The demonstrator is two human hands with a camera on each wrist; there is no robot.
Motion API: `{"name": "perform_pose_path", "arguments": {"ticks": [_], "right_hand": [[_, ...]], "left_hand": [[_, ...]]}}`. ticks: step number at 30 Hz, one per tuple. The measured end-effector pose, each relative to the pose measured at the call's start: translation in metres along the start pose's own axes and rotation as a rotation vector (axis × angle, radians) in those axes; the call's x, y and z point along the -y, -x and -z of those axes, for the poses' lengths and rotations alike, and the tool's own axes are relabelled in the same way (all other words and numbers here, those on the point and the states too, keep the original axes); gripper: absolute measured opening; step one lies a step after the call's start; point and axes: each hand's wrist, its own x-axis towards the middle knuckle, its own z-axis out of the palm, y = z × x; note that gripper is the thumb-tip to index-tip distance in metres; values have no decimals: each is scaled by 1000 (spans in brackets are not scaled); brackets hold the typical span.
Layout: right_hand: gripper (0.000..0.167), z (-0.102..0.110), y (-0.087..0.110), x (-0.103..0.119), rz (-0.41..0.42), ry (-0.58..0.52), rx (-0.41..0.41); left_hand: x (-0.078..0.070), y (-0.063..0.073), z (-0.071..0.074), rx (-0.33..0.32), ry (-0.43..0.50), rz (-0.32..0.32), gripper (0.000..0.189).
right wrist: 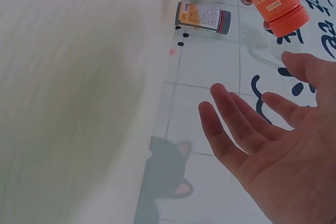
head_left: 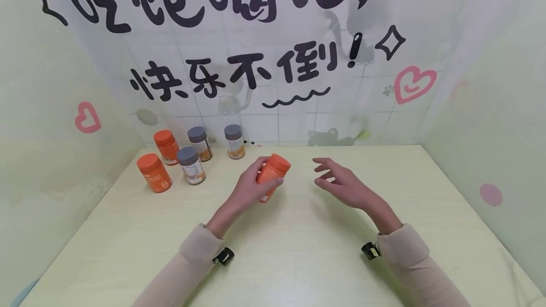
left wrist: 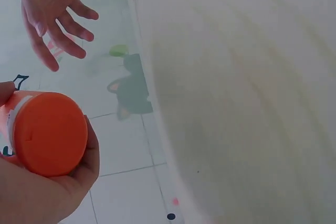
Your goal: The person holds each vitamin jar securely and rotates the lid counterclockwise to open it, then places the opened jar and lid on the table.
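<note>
My left hand (head_left: 252,181) grips an orange bottle (head_left: 273,174) round its side, tilted with the cap leaning right, above the middle of the table. In the left wrist view the round orange base (left wrist: 51,135) faces the camera, with the thumb and fingers on either side. The right wrist view shows the bottle's printed label and its ribbed orange cap (right wrist: 290,22). My right hand (head_left: 343,184) hovers to the right of the bottle, apart from it, its fingers spread and loosely bent with nothing between them.
At the table's back left stand two orange bottles (head_left: 154,173) and several grey-capped bottles (head_left: 191,165). Behind the pale table (head_left: 298,259) hangs a printed white curtain (head_left: 256,127) with black characters. Pale walls close in both sides. Each wrist wears a small black device (head_left: 223,256).
</note>
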Motion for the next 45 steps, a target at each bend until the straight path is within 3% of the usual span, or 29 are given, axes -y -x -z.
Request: {"name": "perform_pose_path", "arguments": {"ticks": [7, 16, 26, 39, 45], "right_hand": [[54, -2, 2, 11, 27, -11, 21], [50, -3, 5, 29, 63, -49, 46], [53, -7, 7, 34, 81, -41, 59], [53, -10, 11, 47, 132, -1, 67], [42, -14, 13, 51, 150, 56, 4]], "left_hand": [[-9, 6, -7, 58, -22, -7, 53], [-16, 10, -17, 122, 24, -9, 53], [-20, 7, -26, 108, -157, -122, 46], [-29, 22, -29, 113, -389, -297, 50], [-30, 24, -32, 89, -488, -387, 54]]}}
